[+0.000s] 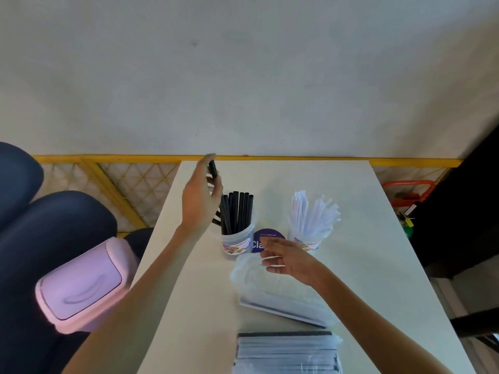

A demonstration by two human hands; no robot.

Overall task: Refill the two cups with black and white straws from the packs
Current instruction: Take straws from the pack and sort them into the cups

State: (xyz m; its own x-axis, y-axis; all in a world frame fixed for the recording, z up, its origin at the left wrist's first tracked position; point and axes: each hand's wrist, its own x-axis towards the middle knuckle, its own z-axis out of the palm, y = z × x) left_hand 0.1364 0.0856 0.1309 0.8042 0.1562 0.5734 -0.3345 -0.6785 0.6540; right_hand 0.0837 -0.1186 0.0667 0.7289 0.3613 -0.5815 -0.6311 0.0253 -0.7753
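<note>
From the head camera, the left hand (201, 197) is raised over the table (378, 265), fingers closed on a black straw (213, 168), just left of the cup (237, 242) of black straws. The right hand (287, 259) hangs open, empty, over a clear pack (283, 292), apparently just above it. The white-straw cup (305, 238) stands behind it. Another pack (286, 352) lies nearest.

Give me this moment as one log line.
left hand: holding black straws over black-straw cup | right hand: open above straw pack
</note>
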